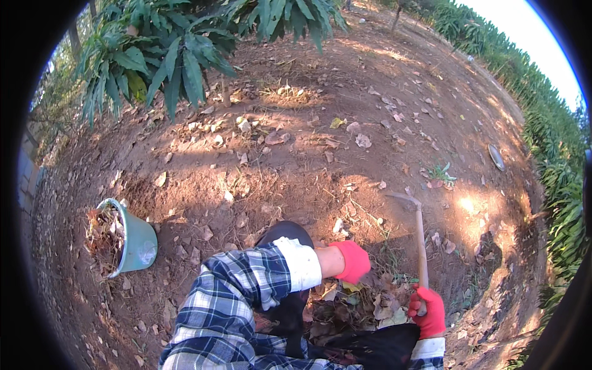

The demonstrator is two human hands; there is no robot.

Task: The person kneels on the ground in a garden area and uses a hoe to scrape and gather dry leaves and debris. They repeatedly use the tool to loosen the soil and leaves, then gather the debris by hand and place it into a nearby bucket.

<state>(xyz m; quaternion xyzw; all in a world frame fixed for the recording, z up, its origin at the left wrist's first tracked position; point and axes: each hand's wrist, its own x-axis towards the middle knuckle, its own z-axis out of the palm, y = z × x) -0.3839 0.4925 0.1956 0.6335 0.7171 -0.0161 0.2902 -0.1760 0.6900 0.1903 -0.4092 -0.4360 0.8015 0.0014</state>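
My left hand, in a red glove, reaches over a heap of dry leaves between my knees. Its fingers are hidden from the camera, so whether it holds anything cannot be told. My right hand, also gloved in red, grips the lower end of a wooden handle. This handle belongs to a sickle-like tool, whose thin metal blade bends left at the far end, close to the soil. Some green weeds grow between my left hand and the handle.
A pale green bucket full of dry leaves stands at the left; its tilt is unclear. A leafy tree hangs over the upper left. Scattered leaves cover the reddish soil. An oval object lies near the green plants at right.
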